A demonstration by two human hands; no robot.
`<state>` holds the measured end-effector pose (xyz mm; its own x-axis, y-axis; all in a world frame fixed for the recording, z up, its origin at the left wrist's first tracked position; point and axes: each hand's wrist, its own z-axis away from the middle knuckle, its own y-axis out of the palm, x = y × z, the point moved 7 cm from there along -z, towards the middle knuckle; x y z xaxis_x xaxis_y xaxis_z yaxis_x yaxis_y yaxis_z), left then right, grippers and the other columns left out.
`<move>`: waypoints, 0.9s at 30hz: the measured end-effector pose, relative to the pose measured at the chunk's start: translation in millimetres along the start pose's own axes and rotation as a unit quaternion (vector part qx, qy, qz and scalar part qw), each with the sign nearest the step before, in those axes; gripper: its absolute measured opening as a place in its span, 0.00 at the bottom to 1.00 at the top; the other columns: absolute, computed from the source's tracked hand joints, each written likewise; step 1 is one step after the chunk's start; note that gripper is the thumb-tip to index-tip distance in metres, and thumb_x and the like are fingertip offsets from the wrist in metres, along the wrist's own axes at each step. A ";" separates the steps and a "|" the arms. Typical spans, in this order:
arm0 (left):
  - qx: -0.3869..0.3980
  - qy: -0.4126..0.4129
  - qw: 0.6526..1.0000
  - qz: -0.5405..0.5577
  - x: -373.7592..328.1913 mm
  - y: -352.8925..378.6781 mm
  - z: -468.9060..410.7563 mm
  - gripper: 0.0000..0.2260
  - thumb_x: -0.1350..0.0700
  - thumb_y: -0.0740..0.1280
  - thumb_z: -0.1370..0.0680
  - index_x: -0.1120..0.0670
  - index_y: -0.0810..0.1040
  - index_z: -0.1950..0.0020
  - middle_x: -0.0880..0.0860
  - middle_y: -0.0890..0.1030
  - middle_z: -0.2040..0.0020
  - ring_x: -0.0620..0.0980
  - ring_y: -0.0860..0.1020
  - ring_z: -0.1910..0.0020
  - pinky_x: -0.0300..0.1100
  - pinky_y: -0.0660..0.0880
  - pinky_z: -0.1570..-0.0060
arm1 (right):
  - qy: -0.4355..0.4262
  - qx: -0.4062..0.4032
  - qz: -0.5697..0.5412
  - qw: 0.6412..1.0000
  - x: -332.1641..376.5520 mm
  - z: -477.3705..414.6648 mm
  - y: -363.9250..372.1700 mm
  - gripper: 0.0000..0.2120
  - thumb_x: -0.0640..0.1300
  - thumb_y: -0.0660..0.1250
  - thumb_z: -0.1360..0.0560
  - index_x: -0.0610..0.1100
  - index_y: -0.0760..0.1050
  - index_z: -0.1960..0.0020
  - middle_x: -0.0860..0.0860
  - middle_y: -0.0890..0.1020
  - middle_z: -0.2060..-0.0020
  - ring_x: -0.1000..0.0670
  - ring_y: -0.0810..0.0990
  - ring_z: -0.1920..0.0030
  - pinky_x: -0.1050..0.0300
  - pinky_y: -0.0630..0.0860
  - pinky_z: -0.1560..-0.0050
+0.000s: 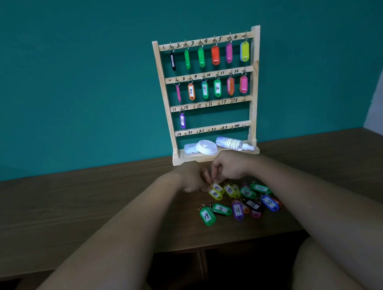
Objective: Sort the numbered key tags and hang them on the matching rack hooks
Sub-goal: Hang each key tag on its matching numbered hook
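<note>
A wooden key rack [252, 88] stands against the teal wall, its four rails numbered 1 to 24. Tags hang on every hook of the top two rails, and a purple tag 13 [182, 121] hangs alone on the third. Several loose tags lie on the table in front of it, among them green 19 [207, 215], purple 21 [237, 210] and blue 23 [269, 202]. My left hand [193, 177] and my right hand [229, 165] meet just above the pile. Both pinch the ring of a yellow tag 14 [217, 187]. A second yellow tag 14 [215, 194] lies under it.
On the rack's base shelf lie a small white case [190, 148], a white round lid [206, 147] and a spray bottle [233, 143] on its side. The brown table [72, 209] ends at a front edge with dark shelving below.
</note>
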<state>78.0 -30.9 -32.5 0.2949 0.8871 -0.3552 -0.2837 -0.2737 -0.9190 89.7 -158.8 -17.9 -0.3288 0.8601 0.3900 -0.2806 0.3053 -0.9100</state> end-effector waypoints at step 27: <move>-0.390 -0.015 0.880 0.272 30.9 -94.6 9.9 0.06 0.57 0.75 0.24 0.48 0.85 0.60 0.44 0.84 0.64 0.38 0.81 0.64 0.33 0.76 0.63 | -0.005 -0.346 -0.446 0.826 12.3 -41.9 -91.5 0.03 0.38 0.74 0.21 0.41 0.83 0.53 0.47 0.85 0.65 0.56 0.79 0.73 0.59 0.77 0.67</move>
<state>105.0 26.0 45.1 0.2809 0.5516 -0.7854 0.3399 -0.8225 -0.4560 149.0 -159.1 64.3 -0.2781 0.1650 0.9463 0.1655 0.9786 -0.1221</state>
